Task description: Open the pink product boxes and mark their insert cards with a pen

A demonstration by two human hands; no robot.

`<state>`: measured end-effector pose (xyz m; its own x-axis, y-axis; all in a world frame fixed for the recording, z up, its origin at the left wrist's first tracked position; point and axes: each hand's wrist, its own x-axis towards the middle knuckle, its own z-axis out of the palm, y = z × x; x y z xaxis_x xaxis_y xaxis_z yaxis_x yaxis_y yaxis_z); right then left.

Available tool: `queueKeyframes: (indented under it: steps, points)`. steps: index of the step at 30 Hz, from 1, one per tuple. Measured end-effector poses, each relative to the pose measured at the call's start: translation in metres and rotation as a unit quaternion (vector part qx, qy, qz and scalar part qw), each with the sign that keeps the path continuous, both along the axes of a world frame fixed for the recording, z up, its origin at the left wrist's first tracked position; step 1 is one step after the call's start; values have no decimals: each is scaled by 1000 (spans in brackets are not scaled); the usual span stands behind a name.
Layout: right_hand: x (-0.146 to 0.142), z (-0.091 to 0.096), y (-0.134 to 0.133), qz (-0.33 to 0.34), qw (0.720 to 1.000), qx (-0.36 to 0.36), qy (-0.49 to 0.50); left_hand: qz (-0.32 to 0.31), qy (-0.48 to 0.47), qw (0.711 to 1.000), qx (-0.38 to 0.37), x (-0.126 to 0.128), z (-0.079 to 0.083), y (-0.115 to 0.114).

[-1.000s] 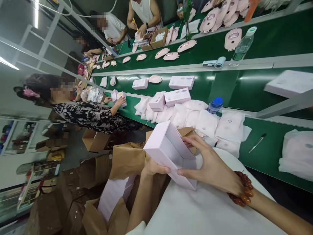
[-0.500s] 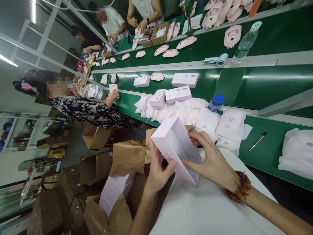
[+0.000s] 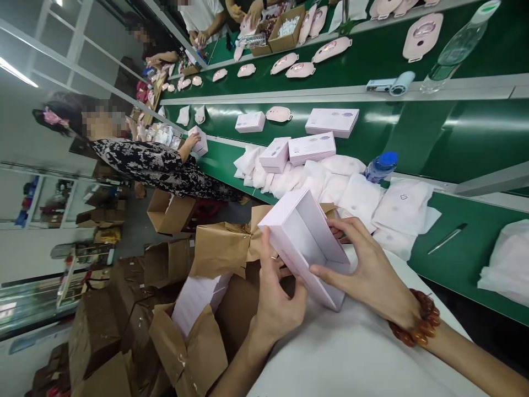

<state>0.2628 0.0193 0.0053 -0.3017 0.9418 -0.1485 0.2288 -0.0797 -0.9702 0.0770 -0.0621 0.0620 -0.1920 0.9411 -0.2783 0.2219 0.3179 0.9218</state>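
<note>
A pale pink open box (image 3: pixel 294 231) is held tilted in front of me, its hollow inside facing up and right. My left hand (image 3: pixel 278 292) grips its left side, fingers partly hidden beneath. Across the right wall, my right hand (image 3: pixel 363 264) pinches, thumb inside the box and fingers outside; a beaded bracelet is on that wrist. Just beyond lie several white-wrapped pouches (image 3: pixel 351 201), with two closed boxes (image 3: pixel 312 148) resting on them. Below the box is a white surface (image 3: pixel 330 353).
Brown cartons (image 3: pixel 165 264) crowd the floor at left, one holding pale boxes (image 3: pixel 198 303). A blue-capped bottle (image 3: pixel 381 167) and a pen-like tool (image 3: pixel 447 239) lie on the green table (image 3: pixel 467 275). A co-worker (image 3: pixel 152 171) in patterned clothes holds a small box (image 3: pixel 198 141).
My view has shifted, so the scene sits differently. My left thumb has drawn back from the box's front face. The co-worker's small box has turned.
</note>
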Motion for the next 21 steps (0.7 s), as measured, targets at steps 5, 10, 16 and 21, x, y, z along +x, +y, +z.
queueKeyframes:
  steps: [5, 10, 16, 21]
  points:
    - [-1, 4, 2, -9, 1000, -2, -6, 18, 15, 1000, -3, 8, 1, 4]
    - [-6, 3, -4, -17, 999, 40, -16, 45, 61, 997, -1, 17, 1, 7]
    - [-7, 2, -5, -4, 995, 59, -79, 28, 85, 996, 17, 22, -5, 6]
    - [-2, 5, 2, 46, 996, -3, -79, 9, 135, 991, 12, 21, -10, -1]
